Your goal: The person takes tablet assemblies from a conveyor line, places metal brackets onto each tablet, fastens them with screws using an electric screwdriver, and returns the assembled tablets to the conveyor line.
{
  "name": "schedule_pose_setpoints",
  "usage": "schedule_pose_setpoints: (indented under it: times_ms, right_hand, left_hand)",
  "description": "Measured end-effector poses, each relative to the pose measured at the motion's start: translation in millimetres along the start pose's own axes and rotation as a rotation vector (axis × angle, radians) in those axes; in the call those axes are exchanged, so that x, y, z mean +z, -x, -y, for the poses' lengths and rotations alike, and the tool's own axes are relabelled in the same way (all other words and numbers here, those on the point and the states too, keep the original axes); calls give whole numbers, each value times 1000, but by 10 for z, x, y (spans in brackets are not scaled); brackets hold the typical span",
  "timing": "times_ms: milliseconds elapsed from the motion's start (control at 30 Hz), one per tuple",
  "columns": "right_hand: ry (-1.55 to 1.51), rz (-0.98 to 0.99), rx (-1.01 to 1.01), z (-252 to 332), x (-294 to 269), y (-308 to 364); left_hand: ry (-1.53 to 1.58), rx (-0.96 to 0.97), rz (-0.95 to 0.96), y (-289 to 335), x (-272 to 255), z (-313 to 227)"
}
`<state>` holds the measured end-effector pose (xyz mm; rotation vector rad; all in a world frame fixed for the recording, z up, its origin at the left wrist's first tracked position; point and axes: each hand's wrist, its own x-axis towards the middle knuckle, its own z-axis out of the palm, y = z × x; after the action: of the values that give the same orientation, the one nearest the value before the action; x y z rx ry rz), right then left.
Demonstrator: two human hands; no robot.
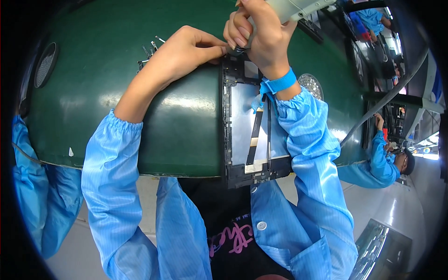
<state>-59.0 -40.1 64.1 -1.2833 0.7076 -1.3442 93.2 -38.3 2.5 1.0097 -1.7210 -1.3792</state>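
A tablet-like device (238,126) lies open near the front edge of the green table, its black frame around a silver inner plate with dark strips. At its far left corner is my left hand (186,51), thumb and fingers closed together; whatever they pinch is hidden. My right hand (266,39) is closed around a pale grey hand tool (298,7), whose body runs out of the top of the view. The tool's dark end (239,49) points down at the device's far edge. A blue wrist strap (280,83) circles my right wrist, its clasp hanging over the device.
Several small thin metallic pieces (149,52) lie beyond my left forearm. Round dishes of small parts stand at left (46,65) and right (311,87) on the green table (186,116). A grey cable (387,105) crosses at right. Other people in blue (380,163) sit at both sides.
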Motion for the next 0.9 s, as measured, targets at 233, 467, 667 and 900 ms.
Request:
schedule_pose_setpoints:
  times_ms: [233,467,667,900]
  right_hand:
    - [27,12,-29,-14,-55,-19]
    - [-5,-40,-57,93,122,-17]
    - [17,-19,-81,6,-84,-5]
    - [59,24,-98,165,-34,-54]
  left_hand:
    - [2,-34,0,-20,33,-27]
    - [-59,-47,-52,47,-57,-163]
    - [-599,246,-131,983,596,-688]
    - [-1010,343,-85,1660,1208,-615]
